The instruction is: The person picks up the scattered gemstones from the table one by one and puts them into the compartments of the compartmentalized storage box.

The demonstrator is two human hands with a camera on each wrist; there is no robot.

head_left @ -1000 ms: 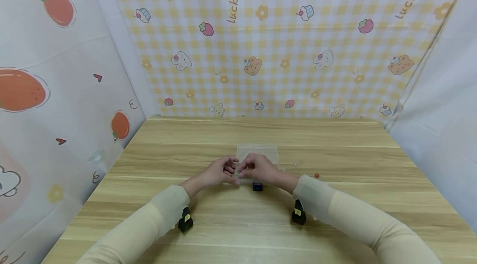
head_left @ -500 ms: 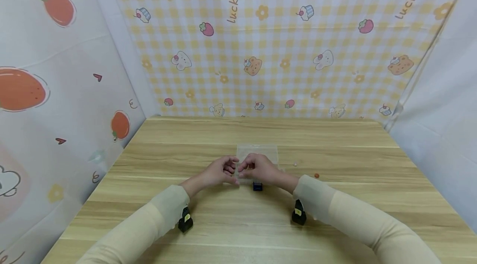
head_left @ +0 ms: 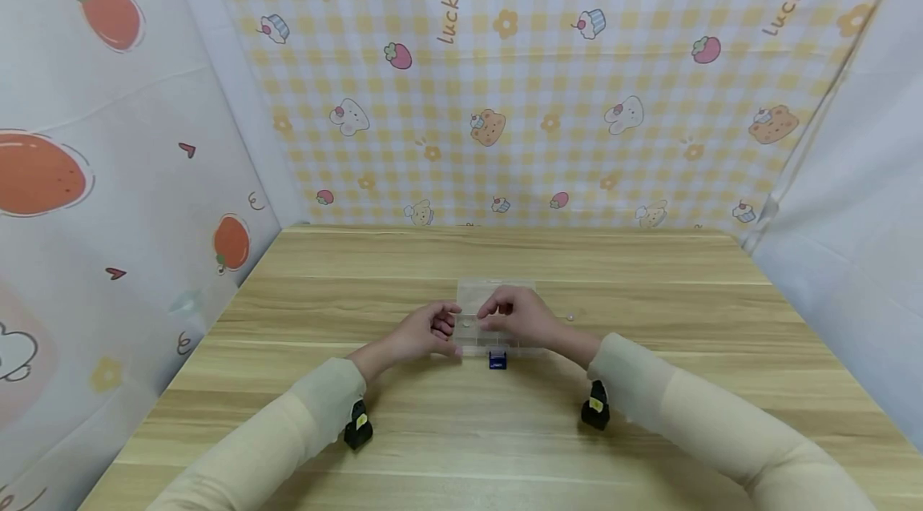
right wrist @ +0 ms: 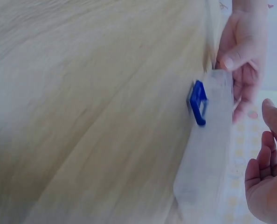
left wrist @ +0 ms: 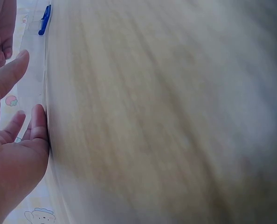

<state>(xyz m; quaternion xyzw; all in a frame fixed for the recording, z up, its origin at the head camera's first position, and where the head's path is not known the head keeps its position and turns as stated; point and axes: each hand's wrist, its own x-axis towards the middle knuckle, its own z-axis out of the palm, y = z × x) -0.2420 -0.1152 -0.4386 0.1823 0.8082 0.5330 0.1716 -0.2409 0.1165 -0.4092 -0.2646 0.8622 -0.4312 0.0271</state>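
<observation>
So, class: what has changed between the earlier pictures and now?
The right hand has moved rightward and slightly away from the person, uncovering compartments of the clear box. The right sleeve now covers the orange piece's earlier spot. Whether anything was released is unclear. The left hand and blue latch stayed put.

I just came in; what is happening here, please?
A person works with both bare hands at an open, clear compartment box on a wooden table. The left hand is by its left end; the right hand is over it, seemingly holding nothing. A small pale piece seems to lie inside, at left; a small clear piece lies right of the box.
</observation>
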